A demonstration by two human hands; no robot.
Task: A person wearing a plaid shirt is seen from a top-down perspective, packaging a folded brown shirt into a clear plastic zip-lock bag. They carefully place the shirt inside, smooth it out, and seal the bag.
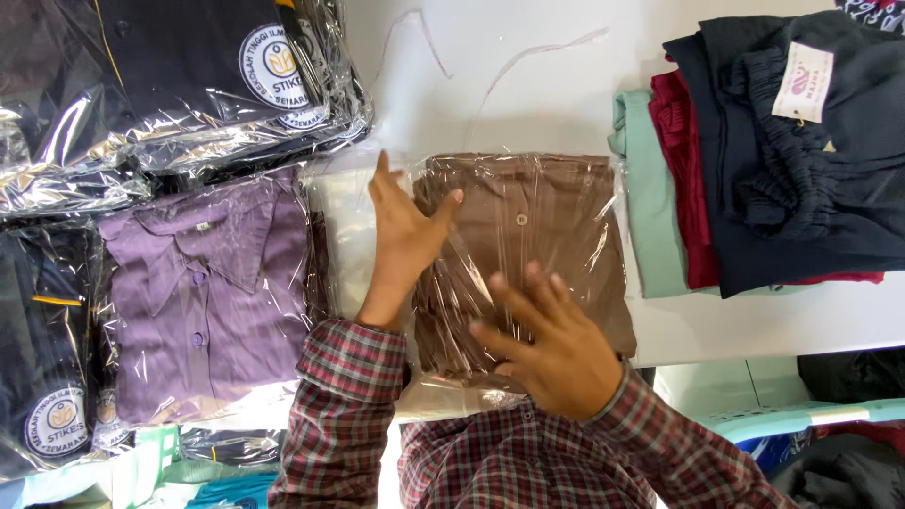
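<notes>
Surface: white table (566, 104), bagged garments all round.
Left hand (401, 236): open at nine o'clock, steadying your brown shirt (537, 217).
Right hand (551, 344): spread flat at six o'clock, pressing the plastic smooth, gripping nothing.

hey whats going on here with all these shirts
A person in a plaid sleeve is pressing both hands on a folded brown shirt in a clear plastic bag lying on a white table. The left hand lies flat along the bag's left edge; the right hand is spread over its lower part. A bagged purple shirt lies to the left, and a stack of folded unbagged clothes to the right.
</notes>
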